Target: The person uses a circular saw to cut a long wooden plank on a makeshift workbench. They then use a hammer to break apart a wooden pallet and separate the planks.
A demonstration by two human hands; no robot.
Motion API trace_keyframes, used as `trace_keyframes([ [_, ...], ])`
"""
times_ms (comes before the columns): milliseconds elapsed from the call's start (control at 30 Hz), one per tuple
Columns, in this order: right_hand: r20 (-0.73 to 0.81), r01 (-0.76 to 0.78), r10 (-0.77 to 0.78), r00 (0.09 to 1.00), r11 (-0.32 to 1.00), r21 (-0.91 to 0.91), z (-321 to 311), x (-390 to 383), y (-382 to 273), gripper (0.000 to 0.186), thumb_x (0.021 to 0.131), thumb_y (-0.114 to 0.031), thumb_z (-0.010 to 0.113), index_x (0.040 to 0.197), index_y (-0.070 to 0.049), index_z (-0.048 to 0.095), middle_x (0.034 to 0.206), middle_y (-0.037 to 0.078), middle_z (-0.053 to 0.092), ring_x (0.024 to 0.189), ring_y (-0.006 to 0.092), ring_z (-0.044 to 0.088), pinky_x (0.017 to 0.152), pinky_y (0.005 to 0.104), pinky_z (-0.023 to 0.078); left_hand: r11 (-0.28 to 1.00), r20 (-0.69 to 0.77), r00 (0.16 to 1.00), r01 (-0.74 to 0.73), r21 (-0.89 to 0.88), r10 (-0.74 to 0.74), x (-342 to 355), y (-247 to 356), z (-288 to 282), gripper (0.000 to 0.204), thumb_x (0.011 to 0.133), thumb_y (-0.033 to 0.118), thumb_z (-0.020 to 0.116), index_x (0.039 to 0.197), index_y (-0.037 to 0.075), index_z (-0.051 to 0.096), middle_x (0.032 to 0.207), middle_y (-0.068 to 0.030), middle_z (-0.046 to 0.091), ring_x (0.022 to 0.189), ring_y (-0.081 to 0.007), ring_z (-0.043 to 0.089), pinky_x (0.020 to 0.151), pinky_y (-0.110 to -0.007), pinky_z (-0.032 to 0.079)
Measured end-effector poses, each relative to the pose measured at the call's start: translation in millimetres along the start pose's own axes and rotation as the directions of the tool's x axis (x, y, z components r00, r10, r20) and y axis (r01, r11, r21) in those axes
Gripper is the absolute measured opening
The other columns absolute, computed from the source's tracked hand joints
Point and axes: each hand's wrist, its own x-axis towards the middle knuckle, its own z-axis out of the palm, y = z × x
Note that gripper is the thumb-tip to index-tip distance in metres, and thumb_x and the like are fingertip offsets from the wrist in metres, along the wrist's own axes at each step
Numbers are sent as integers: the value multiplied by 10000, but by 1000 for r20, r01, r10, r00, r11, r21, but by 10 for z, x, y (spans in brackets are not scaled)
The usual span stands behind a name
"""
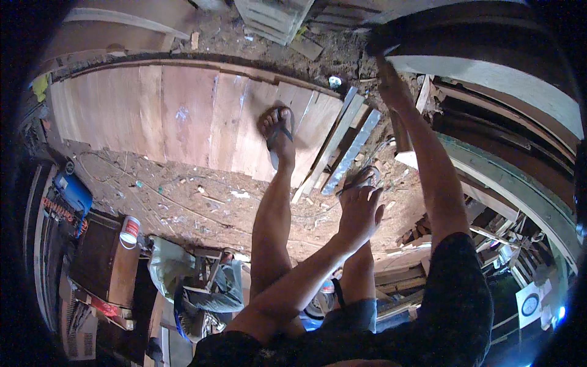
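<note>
My left hand (361, 211) hangs in front of my lower leg with its fingers apart and slightly bent, holding nothing that I can see. My right hand (391, 85) reaches to the upper right, closed on something dark (380, 44) with a pale edge, too dim to make out. My left sandalled foot (276, 128) stands on a row of pale wooden boards (183, 116). My right sandalled foot (361, 177) is partly behind my left hand. Narrow planks and a grey, speckled strip (351, 153) lie by the boards' right end.
Debris-strewn ground (195, 196) runs below the boards. At left are a blue container (74, 192), a white bucket (130, 227) and a pale sack (164, 269). Stacked timber (501, 113) and long beams crowd the right. A pale panel (263, 18) stands at the top.
</note>
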Motion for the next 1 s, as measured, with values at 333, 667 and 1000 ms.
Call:
trace_keyframes([
  [333,7,189,-191,982,966,-174,638,158,84,829,763,-14,546,1539,-105,269,1496,252,400,1354,386,443,1133,429,368,996,-12,1000,-12,-87,11,106,45,-116,581,796,53,721,1330,53,492,1364,-132,506,1160,-357,542,984,-480,444],
  [667,77,-201,194,978,974,108,392,-656,-657,703,798,-126,624,1428,-31,326,1205,291,583,1011,385,644,815,454,537,989,218,976,-11,145,-21,86,-216,-265,454,851,197,697,1243,20,552,1161,-188,584,1045,-359,575,867,-465,489],
  [1000,327,-505,535,779,228,832,806,-2482,-1162,436,838,-249,707,1073,75,535,834,202,646,738,300,677,631,435,541,839,553,809,-150,523,-201,-530,-950,-210,433,862,252,650,1204,10,542,1125,-227,597,1014,-385,608,822,-508,517],
])
